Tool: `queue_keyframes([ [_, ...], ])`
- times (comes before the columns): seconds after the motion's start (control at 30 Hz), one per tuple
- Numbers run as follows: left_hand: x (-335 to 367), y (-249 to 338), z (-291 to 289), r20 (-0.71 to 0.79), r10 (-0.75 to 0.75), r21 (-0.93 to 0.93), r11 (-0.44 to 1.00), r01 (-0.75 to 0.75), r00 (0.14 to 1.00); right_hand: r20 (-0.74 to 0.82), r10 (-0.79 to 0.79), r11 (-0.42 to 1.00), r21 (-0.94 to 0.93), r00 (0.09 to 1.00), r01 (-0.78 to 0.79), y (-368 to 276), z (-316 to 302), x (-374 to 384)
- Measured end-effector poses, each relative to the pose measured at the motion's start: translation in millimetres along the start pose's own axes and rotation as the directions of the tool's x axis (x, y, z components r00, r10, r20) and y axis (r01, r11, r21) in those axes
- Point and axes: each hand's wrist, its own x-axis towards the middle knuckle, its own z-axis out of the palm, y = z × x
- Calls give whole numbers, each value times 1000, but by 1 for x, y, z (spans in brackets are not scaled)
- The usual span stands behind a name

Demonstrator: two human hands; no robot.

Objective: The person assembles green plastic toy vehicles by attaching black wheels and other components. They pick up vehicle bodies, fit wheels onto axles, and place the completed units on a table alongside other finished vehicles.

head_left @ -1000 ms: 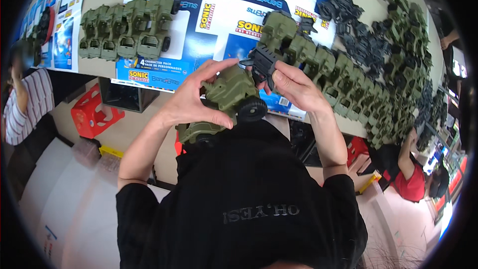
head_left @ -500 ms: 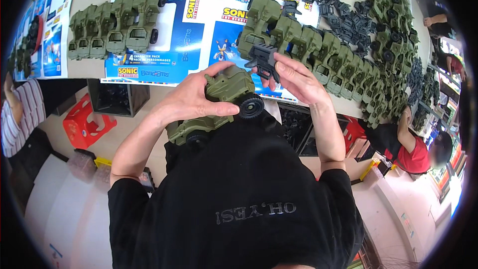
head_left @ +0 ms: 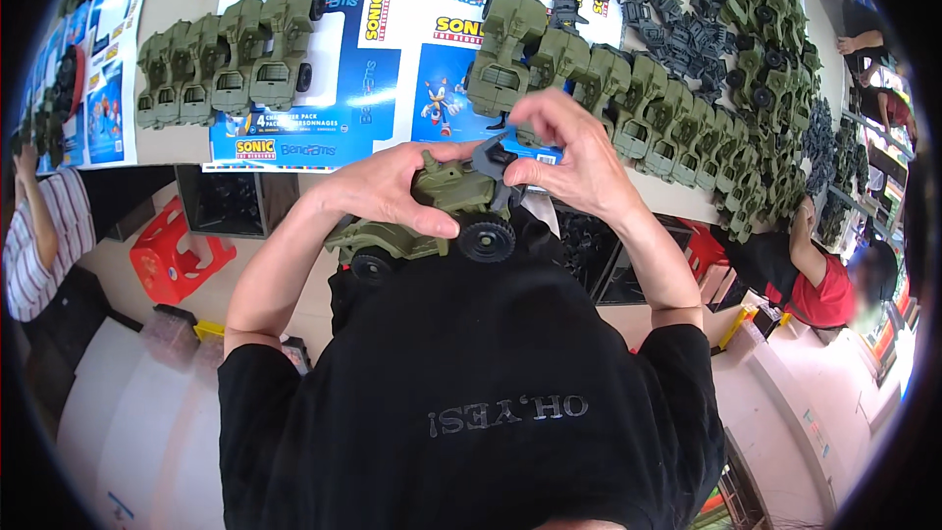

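Note:
An olive-green toy jeep [head_left: 453, 188] with black wheels is held close to my chest. My left hand [head_left: 388, 191] wraps round its body, thumb along the side above a wheel. At the jeep's right end sits a dark grey plastic part [head_left: 491, 157], touching the jeep. My right hand [head_left: 579, 165] grips that part, thumb pressed to it and fingers curled above. Whether the part is fastened to the jeep cannot be seen.
Printed blue and white sheets [head_left: 392, 88] cover the table. A row of green jeeps [head_left: 231, 64] stands left, a longer row [head_left: 628, 98] right. Dark grey parts [head_left: 677, 34] are heaped behind. Red stools [head_left: 177, 250] and co-workers, one in a red shirt [head_left: 822, 290], are at the sides.
My right hand has brought the dark grey part down from above the table's edge onto the jeep's right end. The jeep has tilted slightly in my left hand.

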Motion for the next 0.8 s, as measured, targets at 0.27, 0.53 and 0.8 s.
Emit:
queue_keyframes([
  [0.27,3,-8,-13,46,-43,-111,993,48,998,83,-445,889,156,892,430,15,4,0],
  [0.53,-4,-3,-2,-35,-104,-218,971,95,994,-53,-163,970,175,985,170,12,-10,-5],
  [0.8,-5,18,20,-194,-140,-53,990,132,971,144,217,854,451,965,-260,22,18,-12],
])
